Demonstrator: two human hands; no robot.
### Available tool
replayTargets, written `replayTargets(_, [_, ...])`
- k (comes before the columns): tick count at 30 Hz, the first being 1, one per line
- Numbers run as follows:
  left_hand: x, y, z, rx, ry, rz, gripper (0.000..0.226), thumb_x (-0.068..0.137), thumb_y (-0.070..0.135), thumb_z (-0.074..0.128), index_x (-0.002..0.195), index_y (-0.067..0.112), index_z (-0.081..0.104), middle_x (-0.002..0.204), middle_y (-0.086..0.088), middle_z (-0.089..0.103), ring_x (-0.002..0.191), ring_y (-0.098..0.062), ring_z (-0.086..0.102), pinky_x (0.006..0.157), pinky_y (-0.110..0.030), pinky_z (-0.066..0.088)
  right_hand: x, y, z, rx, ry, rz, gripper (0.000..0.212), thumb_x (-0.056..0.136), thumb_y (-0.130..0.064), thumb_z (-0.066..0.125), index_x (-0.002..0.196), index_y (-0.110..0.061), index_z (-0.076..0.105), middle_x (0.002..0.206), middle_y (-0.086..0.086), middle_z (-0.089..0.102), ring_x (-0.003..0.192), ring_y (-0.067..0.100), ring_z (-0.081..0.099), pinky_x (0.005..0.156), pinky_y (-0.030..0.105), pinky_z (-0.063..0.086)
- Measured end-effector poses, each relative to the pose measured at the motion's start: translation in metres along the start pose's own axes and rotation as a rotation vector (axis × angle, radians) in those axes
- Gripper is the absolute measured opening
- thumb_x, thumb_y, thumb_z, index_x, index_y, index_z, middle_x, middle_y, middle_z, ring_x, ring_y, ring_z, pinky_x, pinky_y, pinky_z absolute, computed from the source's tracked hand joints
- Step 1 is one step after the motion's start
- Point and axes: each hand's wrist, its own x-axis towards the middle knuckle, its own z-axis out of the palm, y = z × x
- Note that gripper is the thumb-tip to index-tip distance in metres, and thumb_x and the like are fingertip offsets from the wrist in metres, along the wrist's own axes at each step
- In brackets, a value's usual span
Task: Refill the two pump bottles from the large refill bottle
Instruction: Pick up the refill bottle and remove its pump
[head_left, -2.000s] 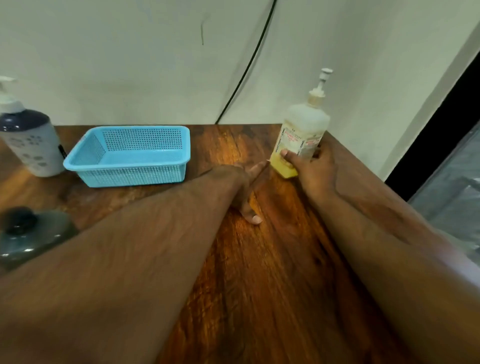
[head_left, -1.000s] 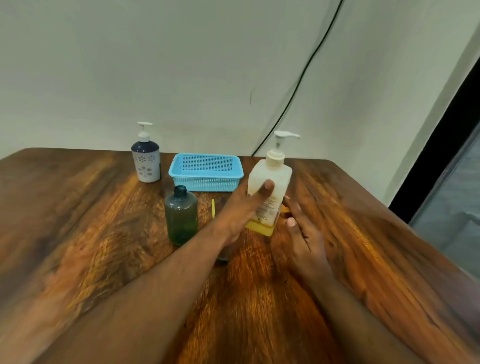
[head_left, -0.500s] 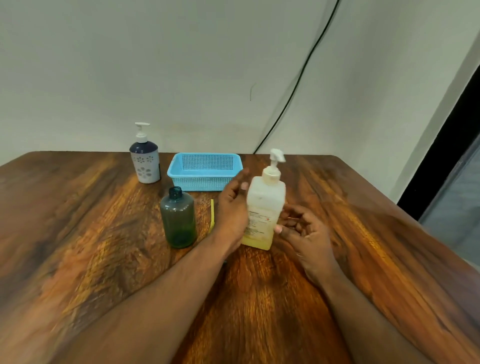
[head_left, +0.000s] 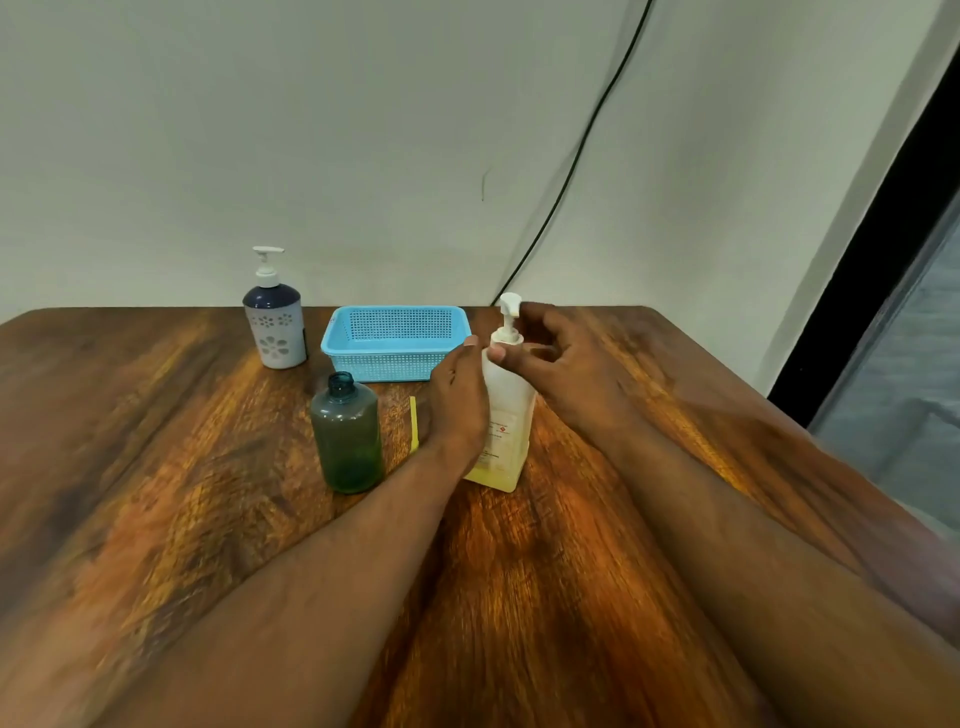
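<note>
Large refill bottle (head_left: 508, 415) stands upright on the wooden table (head_left: 156, 467), roughly centre, just in front of the blue basket's (head_left: 395, 343) right corner. It's translucent white with a thin layer of yellow liquid at the bottom, label facing the person, white pump head (head_left: 509, 306) on top. Left hand (head_left: 457, 400) is pressed flat-ish against the bottle's left side, fingers wrapped round the body, steadying it; bottle base looks to be on the table. Right hand (head_left: 556, 358) is up at the neck: thumb tip against the shoulder just under the collar, other fingers curled loosely behind the pump stem. Can't tell if those fingers actually pinch the collar or only sit beside it. Green pump-less bottle (head_left: 347, 434) stands upright with its neck open, just left of the left hand, not touched, a little greenish liquid low down. Thin yellow strip (head_left: 414, 423) lies on the table between the green bottle and the left wrist, partly hidden. Navy-and-white pump bottle (head_left: 274, 317) with flower pattern stands further back near the wall, left of the basket, pump fitted, well apart from both hands. Black cable (head_left: 571, 171) runs down the wall behind the table.
</note>
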Motion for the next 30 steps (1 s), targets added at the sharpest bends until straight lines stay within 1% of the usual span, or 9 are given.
replayTargets(3, [0.003,-0.005,0.0,0.059,0.013,0.053,0.026,0.087,0.056,0.036,0.083,0.063,0.061,0.093,0.004,0.071,0.09,-0.022,0.07,0.085,-0.054,0.057,0.011,0.002,0.008,-0.105,0.049,0.005,0.044,0.079,-0.037,0.074,0.116,-0.02,0.058,0.099,-0.008,0.063,0.084,0.001,0.059,0.068,0.011,0.05])
replayTargets(6, [0.005,-0.01,0.0,0.089,0.035,0.127,0.03,0.086,0.056,0.034,0.089,0.05,0.063,0.095,0.002,0.069,0.092,-0.023,0.067,0.087,-0.053,0.055,0.015,0.008,0.007,0.211,-0.003,0.094,0.027,0.081,-0.015,0.074,0.103,-0.017,0.058,0.089,0.0,0.061,0.077,0.002,0.06,0.065,0.015,0.051])
replayTargets(8, [0.008,-0.015,0.0,0.106,0.043,0.159,0.039,0.084,0.058,0.032,0.096,0.037,0.063,0.098,0.0,0.068,0.093,-0.023,0.066,0.087,-0.052,0.055,0.014,0.009,0.007,0.294,-0.006,0.105,0.024,0.083,-0.007,0.071,0.1,-0.018,0.058,0.089,-0.001,0.062,0.074,-0.003,0.063,0.064,0.012,0.05])
replayTargets(13, [0.003,-0.012,0.004,0.072,0.085,0.209,0.029,0.091,0.039,0.036,0.081,0.027,0.06,0.084,0.0,0.065,0.084,-0.022,0.063,0.079,-0.047,0.055,0.008,0.009,0.004,0.343,-0.033,0.124,0.017,0.091,-0.004,0.058,0.107,0.001,0.063,0.091,-0.004,0.067,0.076,-0.005,0.067,0.063,0.01,0.051])
replayTargets(16, [0.0,-0.011,0.005,0.058,0.091,0.211,0.025,0.092,0.036,0.035,0.083,0.029,0.058,0.084,0.006,0.062,0.083,-0.018,0.061,0.078,-0.041,0.053,0.011,0.012,0.0,0.425,-0.015,0.185,0.015,0.093,-0.005,0.056,0.104,-0.003,0.065,0.093,-0.001,0.07,0.082,0.0,0.069,0.07,0.015,0.052])
replayTargets(21, [-0.001,-0.009,0.004,0.093,0.074,0.213,0.025,0.093,0.037,0.034,0.09,0.03,0.058,0.086,0.005,0.063,0.085,-0.018,0.064,0.078,-0.042,0.057,0.012,0.012,0.003,0.378,-0.124,0.215,0.023,0.086,-0.008,0.066,0.105,-0.018,0.059,0.098,-0.004,0.069,0.083,0.001,0.069,0.067,0.015,0.053])
replayTargets(24, [0.0,-0.011,0.003,0.104,0.081,0.215,0.026,0.092,0.037,0.034,0.09,0.03,0.059,0.09,0.002,0.064,0.087,-0.02,0.064,0.08,-0.044,0.057,0.013,0.018,0.008,0.397,-0.055,0.223,0.036,0.078,-0.007,0.073,0.108,-0.016,0.056,0.099,0.0,0.069,0.089,0.011,0.068,0.071,0.023,0.057])
replayTargets(27, [0.002,-0.011,0.003,0.094,0.075,0.191,0.028,0.09,0.039,0.033,0.091,0.03,0.059,0.091,0.003,0.063,0.089,-0.021,0.063,0.082,-0.044,0.056,0.013,0.028,0.009,0.612,0.019,0.258,0.036,0.082,-0.003,0.068,0.113,-0.016,0.056,0.103,0.013,0.067,0.096,0.023,0.067,0.08,0.036,0.059])
replayTargets(30, [0.001,-0.012,0.003,0.096,0.063,0.161,0.03,0.09,0.042,0.031,0.091,0.031,0.059,0.093,0.002,0.063,0.091,-0.02,0.063,0.082,-0.042,0.057,0.012,0.033,0.005,0.718,0.071,0.281,0.037,0.086,-0.007,0.065,0.121,-0.014,0.055,0.106,0.015,0.07,0.096,0.023,0.069,0.075,0.033,0.059])
